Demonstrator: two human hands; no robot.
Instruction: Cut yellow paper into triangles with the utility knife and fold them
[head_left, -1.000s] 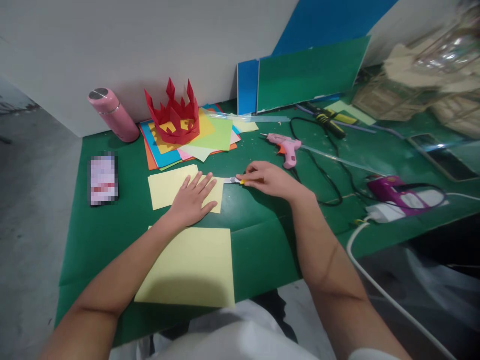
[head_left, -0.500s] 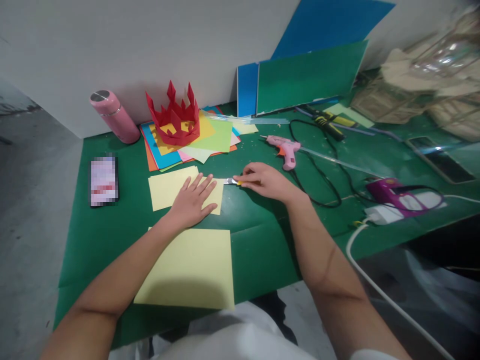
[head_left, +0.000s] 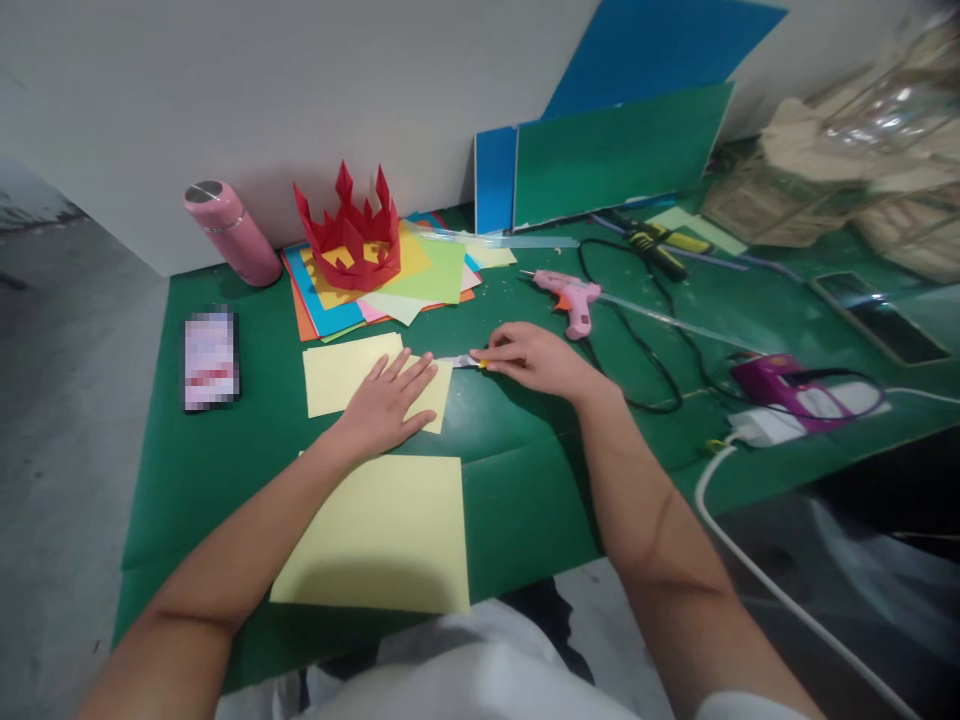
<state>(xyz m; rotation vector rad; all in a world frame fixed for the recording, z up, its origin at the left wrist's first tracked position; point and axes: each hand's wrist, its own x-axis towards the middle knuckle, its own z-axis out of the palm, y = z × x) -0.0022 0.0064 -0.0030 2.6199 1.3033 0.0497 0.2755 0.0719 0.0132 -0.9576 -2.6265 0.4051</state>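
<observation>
Dark green mat (head_left: 525, 480): covers the whole worktop, creased across its front half. Green rectangular board (head_left: 615, 150): leans on the white wall at the back, overlapping a blue board (head_left: 495, 170). Large pale yellow square paper sheet (head_left: 382, 530): lies flat at the near edge, partly under the left forearm. Smaller pale yellow paper sheet (head_left: 334, 370): lies flat just beyond it, a strip of mat between the two. Fan of coloured paper sheets (head_left: 442, 270): sits farther back and carries a red folded-paper crown (head_left: 349, 235). Pink cylindrical flask (head_left: 232, 235): stands at the back left, near the wall. Left hand (head_left: 386, 400): rests palm down on the right half of the smaller sheet, fingers spread flat, gripping nothing. Right hand (head_left: 529, 358): closes thumb and fingers around the knife handle, well right of the sheet. Pink hot-glue gun (head_left: 570, 295): lies on its side just beyond the right hand. Small craft knife with a yellow body and silver blade (head_left: 469, 361): points left, low over the mat, blade tip at the smaller sheet's right edge, just beside the left fingertips.
</observation>
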